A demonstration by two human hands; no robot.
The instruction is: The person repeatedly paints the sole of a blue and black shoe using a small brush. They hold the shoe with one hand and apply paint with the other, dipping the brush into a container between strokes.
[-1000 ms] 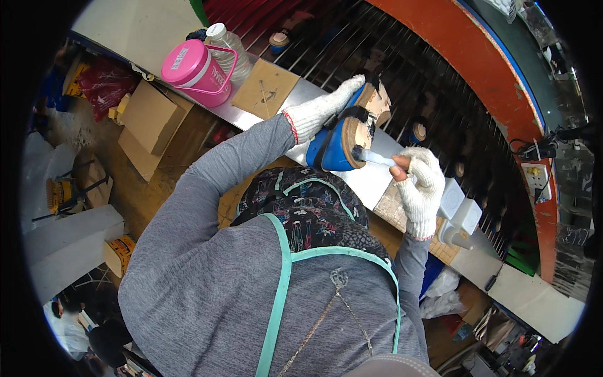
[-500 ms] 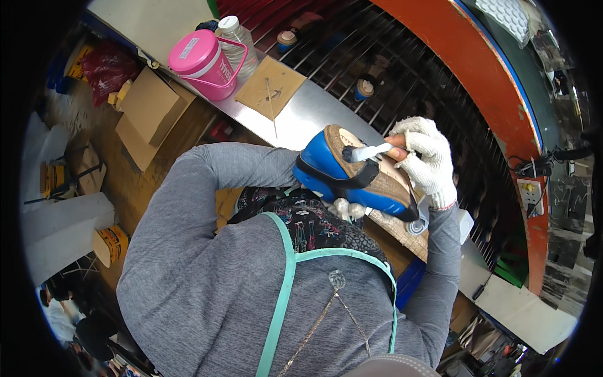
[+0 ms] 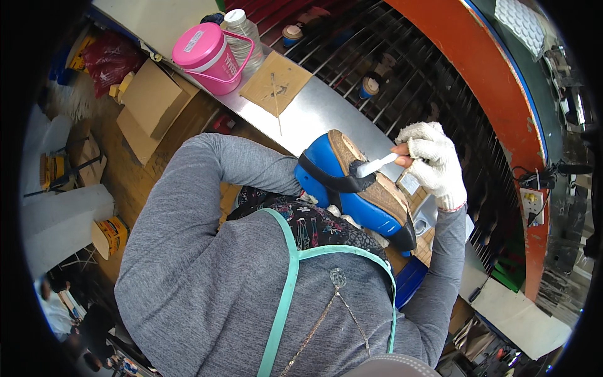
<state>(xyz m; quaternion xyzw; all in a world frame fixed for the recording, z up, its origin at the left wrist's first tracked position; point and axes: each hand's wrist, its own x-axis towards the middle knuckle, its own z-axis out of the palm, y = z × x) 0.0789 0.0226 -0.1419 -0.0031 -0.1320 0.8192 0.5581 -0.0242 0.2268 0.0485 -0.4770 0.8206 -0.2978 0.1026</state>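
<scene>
A blue shoe last (image 3: 317,166) with a brown sole side lies tilted in front of my chest, that side facing up. A black strap (image 3: 336,183) wraps across it. My left hand (image 3: 345,217), in a white knit glove, holds it from below; most of that hand is hidden behind the last. My right hand (image 3: 436,164), in a similar glove with bare fingertips showing, pinches the white handle of a small brush (image 3: 379,163). Its dark bristles touch the strap's end at the sole's edge.
A metal ledge (image 3: 308,119) runs beside a dark rack of bars (image 3: 433,88) carrying more blue lasts (image 3: 369,87). On the ledge are a pink lidded jug (image 3: 204,56), a clear bottle (image 3: 245,38) and a cardboard piece (image 3: 274,81) with a thin stick. Cardboard boxes (image 3: 154,100) stand at left.
The last has turned slightly, its black-tipped end dropping lower. My right hand and the brush have shifted a little down and right, the bristles now pressed against the strap's end.
</scene>
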